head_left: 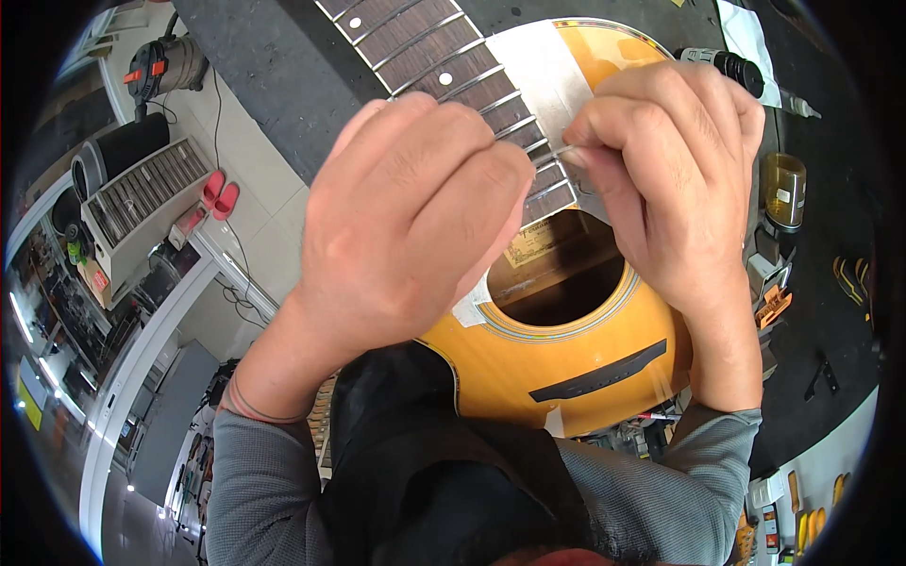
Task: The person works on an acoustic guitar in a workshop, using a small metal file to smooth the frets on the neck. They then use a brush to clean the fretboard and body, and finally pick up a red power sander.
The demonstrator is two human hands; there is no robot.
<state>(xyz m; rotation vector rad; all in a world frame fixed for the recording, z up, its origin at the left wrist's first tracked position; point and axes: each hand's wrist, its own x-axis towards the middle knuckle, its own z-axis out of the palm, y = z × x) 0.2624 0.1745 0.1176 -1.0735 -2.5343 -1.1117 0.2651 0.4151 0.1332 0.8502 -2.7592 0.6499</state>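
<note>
An acoustic guitar with an orange-yellow body lies under both hands, its neck pointing to the far left. Pale masking tape covers the top beside the dark fretboard. My right hand is closed in a pinch, thumb and forefinger gripping the tip of a thin silvery fret wire at the fretboard's right edge, above the soundhole. My left hand is curled closed over the fretboard's left side. Its fingertips are hidden, so whatever it grips does not show.
Right of the guitar, a black bottle lies on the dark bench, with an amber jar and small tools nearby. On the tiled floor at left are a shop vacuum, its cord, and red slippers.
</note>
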